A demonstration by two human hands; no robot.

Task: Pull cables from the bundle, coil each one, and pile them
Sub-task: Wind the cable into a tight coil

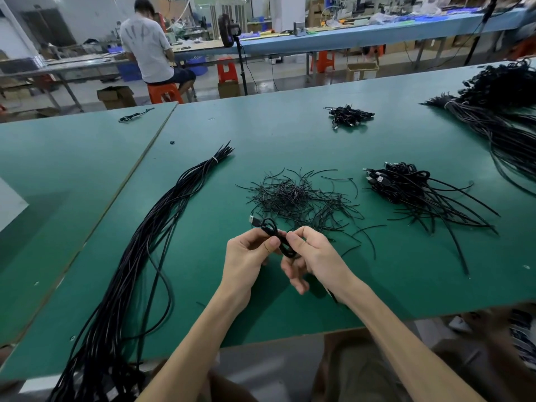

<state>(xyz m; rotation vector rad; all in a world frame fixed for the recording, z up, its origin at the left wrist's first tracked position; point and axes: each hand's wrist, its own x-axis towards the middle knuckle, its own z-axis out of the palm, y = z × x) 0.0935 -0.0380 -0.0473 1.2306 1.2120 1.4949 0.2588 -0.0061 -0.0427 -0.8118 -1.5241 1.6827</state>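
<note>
A long bundle of black cables (150, 242), tied with a white band near its far end, lies along the left of the green table (290, 134) and hangs over the near edge. Over the table's front middle, my left hand (246, 256) and my right hand (310, 256) both pinch one small coiled black cable (275, 235). Its silver USB plug sticks out to the upper left of my left thumb. A pile of coiled cables (406, 187) with trailing ends lies at the right.
Short black ties (293, 195) lie scattered just beyond my hands. A smaller cable pile (348, 116) sits farther back, and a large bundle (499, 111) fills the far right. A lone cable (135, 115) lies at the far left. A person (150, 44) sits at another bench behind.
</note>
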